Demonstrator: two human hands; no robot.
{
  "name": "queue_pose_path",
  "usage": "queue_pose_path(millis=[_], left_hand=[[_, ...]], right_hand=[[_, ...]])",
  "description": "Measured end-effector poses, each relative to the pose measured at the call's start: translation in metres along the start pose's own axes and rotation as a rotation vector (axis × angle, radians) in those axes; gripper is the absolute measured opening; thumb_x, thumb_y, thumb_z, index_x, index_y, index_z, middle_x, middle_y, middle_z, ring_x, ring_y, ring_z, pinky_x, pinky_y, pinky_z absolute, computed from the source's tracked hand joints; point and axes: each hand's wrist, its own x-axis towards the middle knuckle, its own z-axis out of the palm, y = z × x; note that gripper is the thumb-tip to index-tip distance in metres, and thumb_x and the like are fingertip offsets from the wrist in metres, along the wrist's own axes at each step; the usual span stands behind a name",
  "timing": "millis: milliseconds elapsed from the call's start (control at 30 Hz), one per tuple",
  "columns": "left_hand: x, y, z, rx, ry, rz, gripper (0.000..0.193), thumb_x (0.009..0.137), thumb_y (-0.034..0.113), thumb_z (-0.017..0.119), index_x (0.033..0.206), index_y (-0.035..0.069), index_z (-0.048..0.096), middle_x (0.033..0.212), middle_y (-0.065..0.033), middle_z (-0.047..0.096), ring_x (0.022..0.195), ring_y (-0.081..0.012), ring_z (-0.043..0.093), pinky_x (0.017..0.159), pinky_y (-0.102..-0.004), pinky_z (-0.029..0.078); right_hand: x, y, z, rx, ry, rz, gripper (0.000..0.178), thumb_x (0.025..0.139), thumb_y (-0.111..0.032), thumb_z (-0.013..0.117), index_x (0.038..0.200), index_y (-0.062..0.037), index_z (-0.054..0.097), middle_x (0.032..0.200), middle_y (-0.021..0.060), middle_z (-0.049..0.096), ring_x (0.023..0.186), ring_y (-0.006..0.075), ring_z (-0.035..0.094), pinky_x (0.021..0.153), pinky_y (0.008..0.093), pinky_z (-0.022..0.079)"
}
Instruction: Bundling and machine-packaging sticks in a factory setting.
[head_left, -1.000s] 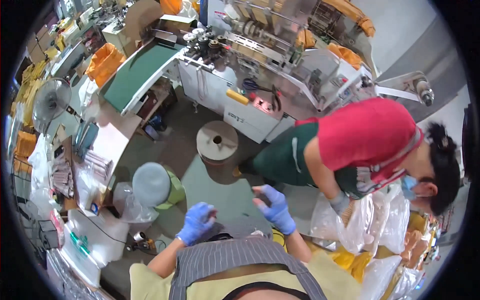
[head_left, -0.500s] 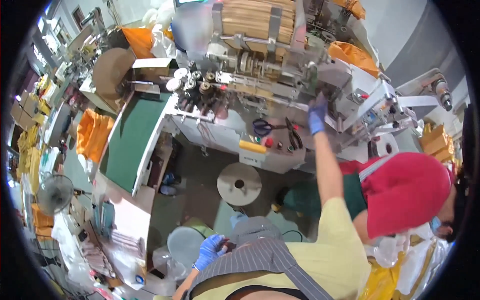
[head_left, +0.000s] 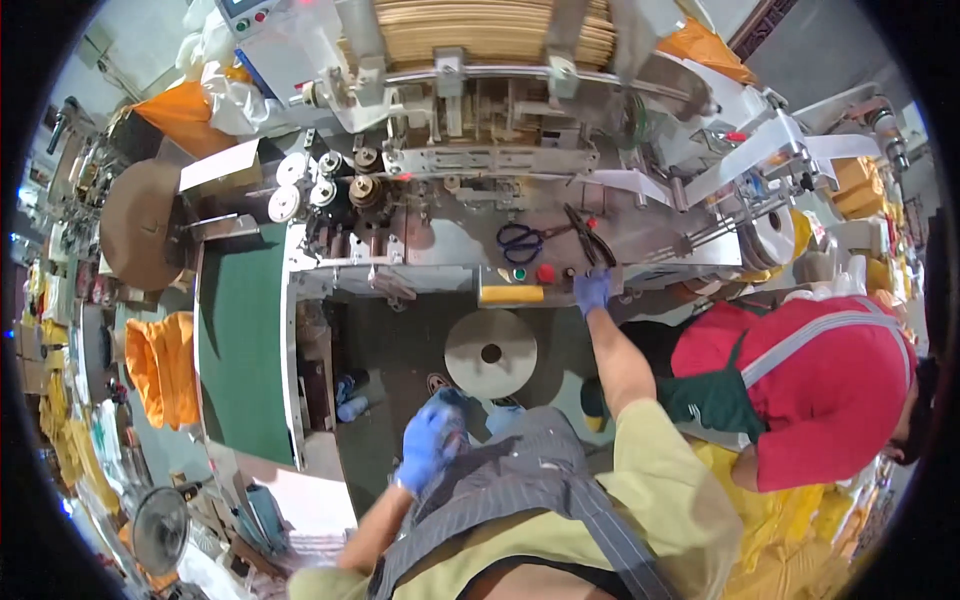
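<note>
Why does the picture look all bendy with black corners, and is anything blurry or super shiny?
Head view: the wide fisheye lens curves things near its dark rim; head view: the white tabletop, lower left, looks washed out by light; head view: the fan looks soft, the scissors clearer.

It's a factory workshop, and a busy one! Right across the middle runs a long grey metal machine (head_left: 430,240), bristling with rollers, loaded up top with a thick stack of tan paper-like sheets (head_left: 490,32). There's a flat green conveyor belt (head_left: 243,350) on the left, a round red push-button (head_left: 545,272) at the front edge, a white strip (head_left: 735,165) threaded through on the right, and a co-worker in a red shirt (head_left: 800,400) bending beside yellow plastic bags (head_left: 740,485)!
</note>
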Motion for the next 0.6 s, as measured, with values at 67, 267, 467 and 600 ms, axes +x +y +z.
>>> queue_pose_path(millis=[67, 267, 467, 600], left_hand=[[0.100, -0.021, 0.009, 0.030, 0.042, 0.290, 0.039, 0.068, 0.013, 0.060, 0.106, 0.011, 0.051, 0.088, -0.0169, 0.049, 0.073, -0.0370, 0.051, 0.061, -0.0437, 0.044], [0.340, -0.035, 0.039, 0.184, -0.073, 0.188, 0.056, 0.074, 0.016, 0.054, 0.127, 0.014, 0.036, 0.111, -0.0182, 0.051, 0.093, -0.0369, 0.054, 0.076, -0.0447, 0.046], [0.434, -0.062, 0.066, 0.323, 0.111, 0.016, 0.053, 0.073, 0.017, 0.052, 0.125, 0.015, 0.040, 0.123, -0.0146, 0.047, 0.107, -0.0329, 0.049, 0.085, -0.0432, 0.044], [0.469, -0.016, 0.109, 0.311, -0.038, -0.010, 0.048, 0.072, 0.017, 0.051, 0.120, 0.013, 0.045, 0.111, -0.0162, 0.054, 0.099, -0.0321, 0.054, 0.083, -0.0426, 0.045]], right_hand=[[0.029, 0.096, 0.098, 0.085, -0.054, 0.302, 0.047, 0.084, -0.023, 0.045, 0.126, -0.0036, 0.037, 0.126, 0.0158, 0.042, 0.121, 0.0334, 0.035, 0.099, 0.0353, 0.031], [0.108, 0.090, -0.049, 0.566, 0.968, -0.206, 0.045, 0.087, -0.017, 0.047, 0.128, -0.0049, 0.035, 0.121, 0.0176, 0.044, 0.108, 0.0250, 0.044, 0.087, 0.0319, 0.040], [0.095, 0.007, -0.218, 0.671, 0.960, -0.402, 0.040, 0.088, -0.018, 0.050, 0.123, -0.0006, 0.042, 0.109, 0.0177, 0.053, 0.094, 0.0231, 0.054, 0.083, 0.0315, 0.041], [0.114, 0.089, -0.235, 0.081, 0.915, -0.199, 0.024, 0.083, -0.021, 0.052, 0.092, -0.0002, 0.060, 0.086, 0.0222, 0.061, 0.078, 0.0358, 0.060, 0.070, 0.0405, 0.046]])
